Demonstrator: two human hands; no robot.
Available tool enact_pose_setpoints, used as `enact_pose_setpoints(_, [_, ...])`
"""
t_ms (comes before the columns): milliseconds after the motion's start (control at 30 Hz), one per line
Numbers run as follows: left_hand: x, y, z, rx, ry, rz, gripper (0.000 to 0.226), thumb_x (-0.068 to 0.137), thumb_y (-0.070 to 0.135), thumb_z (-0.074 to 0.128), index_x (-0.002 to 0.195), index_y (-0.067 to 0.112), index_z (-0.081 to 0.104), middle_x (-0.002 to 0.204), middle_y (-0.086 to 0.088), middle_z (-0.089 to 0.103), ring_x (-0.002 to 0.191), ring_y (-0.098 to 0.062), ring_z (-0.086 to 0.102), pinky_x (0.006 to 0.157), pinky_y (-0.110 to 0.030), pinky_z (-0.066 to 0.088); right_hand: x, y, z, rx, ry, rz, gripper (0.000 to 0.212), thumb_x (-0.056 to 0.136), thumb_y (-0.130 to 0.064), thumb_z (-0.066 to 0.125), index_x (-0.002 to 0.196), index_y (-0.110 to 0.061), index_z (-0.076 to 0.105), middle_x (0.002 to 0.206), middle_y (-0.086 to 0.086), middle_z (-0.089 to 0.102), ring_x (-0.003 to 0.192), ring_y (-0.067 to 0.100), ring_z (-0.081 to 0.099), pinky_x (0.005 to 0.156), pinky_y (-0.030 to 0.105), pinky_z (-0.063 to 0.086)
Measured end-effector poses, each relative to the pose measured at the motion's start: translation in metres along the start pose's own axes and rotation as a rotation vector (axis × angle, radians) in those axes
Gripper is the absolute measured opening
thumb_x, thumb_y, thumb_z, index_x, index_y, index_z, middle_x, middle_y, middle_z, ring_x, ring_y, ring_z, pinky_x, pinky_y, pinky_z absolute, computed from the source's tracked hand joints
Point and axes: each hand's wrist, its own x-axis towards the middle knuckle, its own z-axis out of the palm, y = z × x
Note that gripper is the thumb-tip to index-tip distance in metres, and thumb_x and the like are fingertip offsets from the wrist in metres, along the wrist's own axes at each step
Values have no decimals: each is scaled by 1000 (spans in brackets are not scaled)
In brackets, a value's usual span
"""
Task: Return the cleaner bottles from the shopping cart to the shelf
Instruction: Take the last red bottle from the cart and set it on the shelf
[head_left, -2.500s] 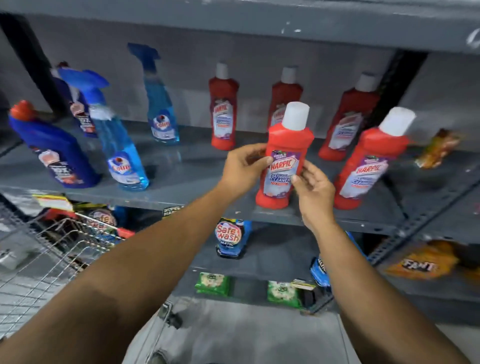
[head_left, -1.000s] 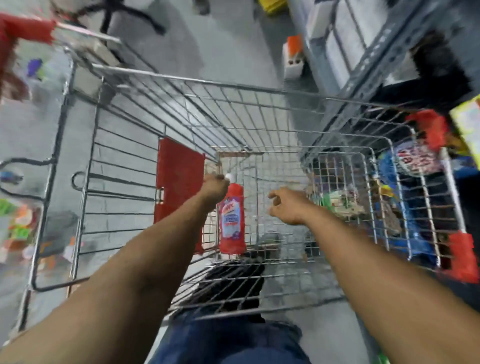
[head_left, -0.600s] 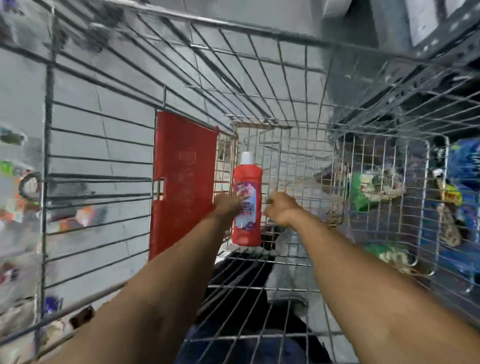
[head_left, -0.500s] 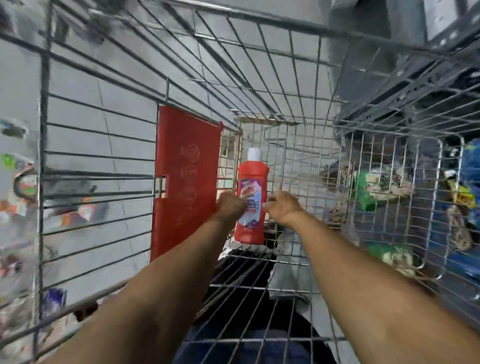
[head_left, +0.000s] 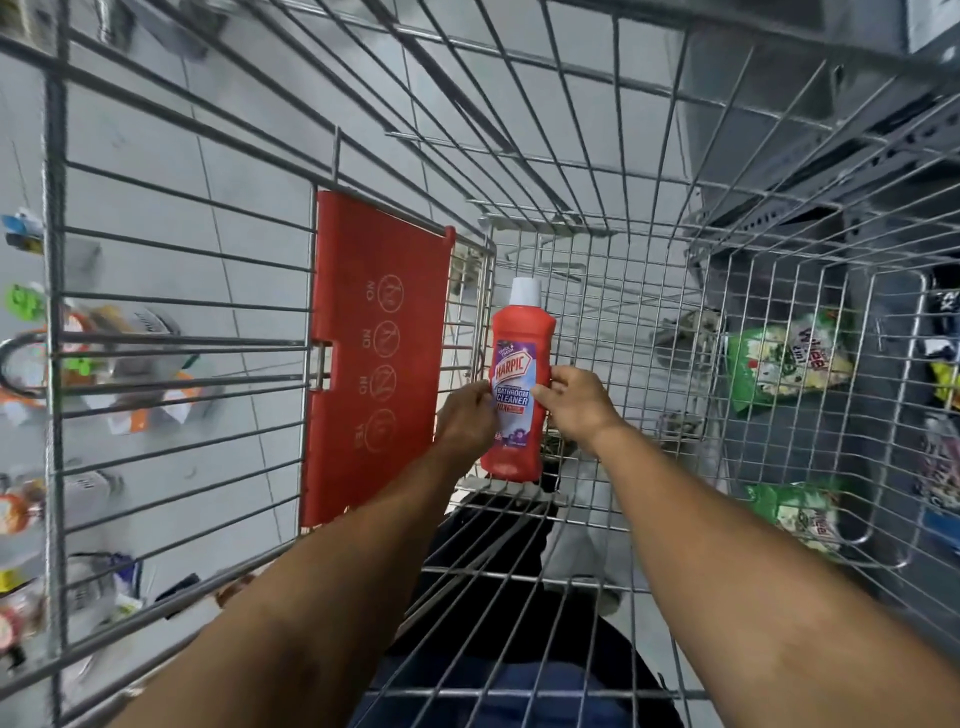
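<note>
A red Harpic bathroom cleaner bottle (head_left: 519, 358) with a white cap stands upright inside the wire shopping cart (head_left: 597, 171), near its red child-seat flap (head_left: 374, 332). My left hand (head_left: 465, 421) grips the bottle's left side and my right hand (head_left: 576, 405) grips its right side, both at label height. The bottle's base is at the cart's floor wires. The grey shelf (head_left: 831, 130) shows only partly at the upper right, behind the cart's wires.
Green detergent packets (head_left: 789, 358) lie on a low shelf seen through the cart's right wall. Small packaged goods (head_left: 31, 364) are blurred at the left edge. Grey floor tiles show through the cart. My legs are below the cart's near end.
I turned from the shelf down to the cart. Both hands reached in and closed on the red bottle, which now sits slightly higher in view.
</note>
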Motion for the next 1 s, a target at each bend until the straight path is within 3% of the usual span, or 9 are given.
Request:
enact_pose_setpoints(167, [13, -18, 8, -170, -67, -35, 35, 82, 29, 39, 85, 11, 69, 93, -12, 74, 90, -34, 69, 82, -52, 57, -3, 4, -7, 26, 50, 3, 24, 84, -12, 63, 108, -10, 61, 108, 11, 68, 88, 25, 68, 84, 45, 56])
enact_pose_setpoints(300, [-3, 0, 11, -308, -169, -2, 33, 93, 20, 42, 83, -2, 65, 87, -15, 69, 82, -29, 64, 66, -30, 49, -20, 4, -31, 43, 21, -25, 27, 85, -8, 60, 113, -9, 58, 108, 9, 67, 92, 24, 66, 86, 42, 55])
enact_pose_setpoints(433, [-21, 33, 9, -386, -284, 68, 31, 97, 23, 44, 97, 1, 66, 91, -9, 68, 78, -21, 60, 66, -30, 47, -37, -1, -63, 63, 27, -51, 35, 83, -9, 64, 116, -9, 56, 116, 11, 66, 99, 25, 66, 92, 48, 53])
enact_pose_setpoints(500, [-34, 50, 5, -382, -307, 152, 29, 97, 25, 45, 94, 8, 68, 87, -5, 69, 75, -18, 60, 66, -30, 47, -54, -5, -81, 126, 29, -82, 37, 83, -5, 63, 119, -6, 53, 115, 12, 65, 99, 25, 64, 89, 47, 54])
enact_pose_setpoints(567, [-46, 69, 0, -390, -330, 268, 23, 96, 24, 48, 92, 15, 68, 85, -3, 69, 73, -14, 61, 67, -27, 50, -75, -13, -95, 188, 16, -156, 30, 85, 2, 58, 114, -6, 53, 99, 7, 66, 89, 21, 64, 77, 37, 57])
enact_pose_setpoints(733, [-112, 130, -18, -434, -373, 506, 19, 96, 14, 50, 104, 3, 63, 87, -6, 67, 74, -9, 64, 68, -21, 54, -158, -29, -133, 318, 139, -405, 31, 87, 5, 54, 117, -2, 52, 89, 1, 63, 69, 2, 66, 57, 17, 55])
enact_pose_setpoints(867, [-178, 175, -32, -430, -383, 727, 24, 93, 12, 54, 109, -3, 63, 92, -11, 68, 79, -15, 64, 72, -26, 56, -235, -40, -154, 439, 234, -604, 26, 86, 6, 54, 96, -18, 55, 82, -7, 67, 76, 7, 64, 64, 24, 57])
enact_pose_setpoints(933, [-217, 191, -36, -432, -405, 829, 17, 92, 9, 55, 101, 3, 67, 84, -1, 73, 76, -11, 66, 70, -23, 55, -275, -38, -162, 480, 299, -710, 26, 85, 8, 54, 99, -14, 58, 79, -9, 72, 73, 2, 65, 68, 22, 57])
enact_pose_setpoints(1000, [-258, 202, -34, -417, -430, 937, 17, 92, 8, 55, 101, 0, 67, 81, 5, 74, 77, -9, 67, 70, -22, 55, -322, -28, -168, 499, 378, -805, 30, 85, 8, 54, 111, -8, 56, 90, -4, 68, 75, -2, 65, 74, 20, 55])
